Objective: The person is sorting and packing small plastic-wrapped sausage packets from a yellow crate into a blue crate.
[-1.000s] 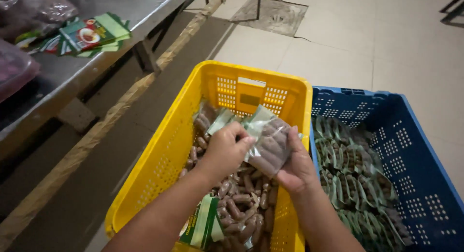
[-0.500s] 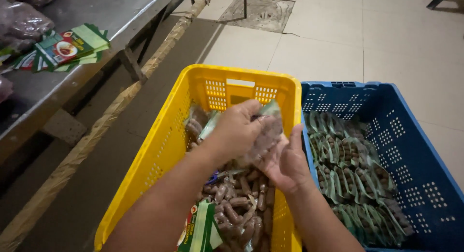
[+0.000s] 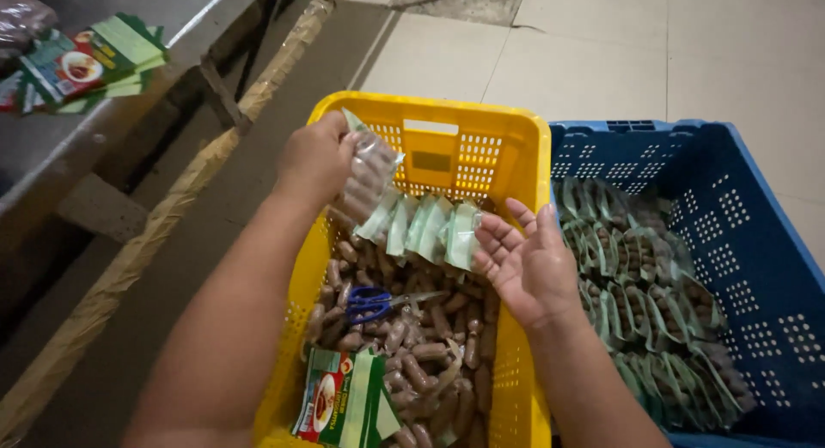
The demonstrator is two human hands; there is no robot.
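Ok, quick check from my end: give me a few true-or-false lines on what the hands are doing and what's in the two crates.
1. The left hand grips a clear packet of brown sausages. True.
2. The right hand holds the scissors. False: it is open and holds nothing; the blue-handled scissors lie on the loose sausages.
3. The loose sausages lie in the blue crate. False: they are in the yellow crate; the blue crate holds filled packets.
4. A row of packets stands at the far end of the yellow crate. True.
5. Green printed labels lie at the near end of the yellow crate. True.
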